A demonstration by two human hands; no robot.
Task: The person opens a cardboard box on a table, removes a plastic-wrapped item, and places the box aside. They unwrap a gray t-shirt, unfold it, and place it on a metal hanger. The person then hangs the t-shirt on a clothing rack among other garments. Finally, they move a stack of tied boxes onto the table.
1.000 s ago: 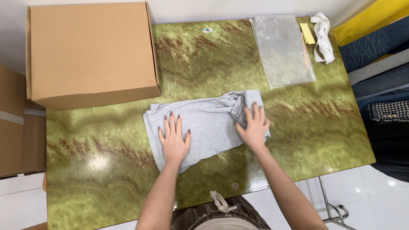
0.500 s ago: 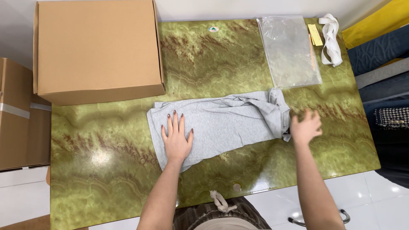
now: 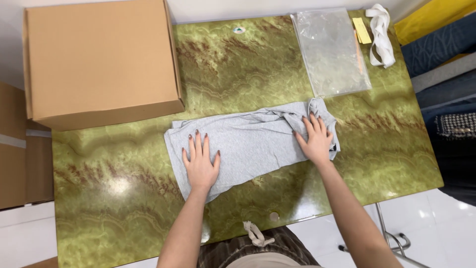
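On green marbled bench (image 3: 124, 208), mid-centre: grey garment (image 3: 248, 141) spread flat, bunched at right end. Left hand (image 3: 200, 161) laid flat on garment's left part, fingers splayed wide, nothing gripped. Right hand (image 3: 316, 139) pressed flat on bunched right end, fingers spread. Cardboard box (image 3: 99, 59) seen at far left; clear plastic bag (image 3: 329, 49) just beyond garment; white strap (image 3: 382, 34) at far right corner.

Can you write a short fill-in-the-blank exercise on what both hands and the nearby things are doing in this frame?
1. Both hands press flat on a ____ garment.
2. The left hand and right hand work over a ____ marbled table.
3. The closed box is made of ____.
4. The clear plastic bag lies on the garment's far ____ side.

Missing words: grey; green; cardboard; right
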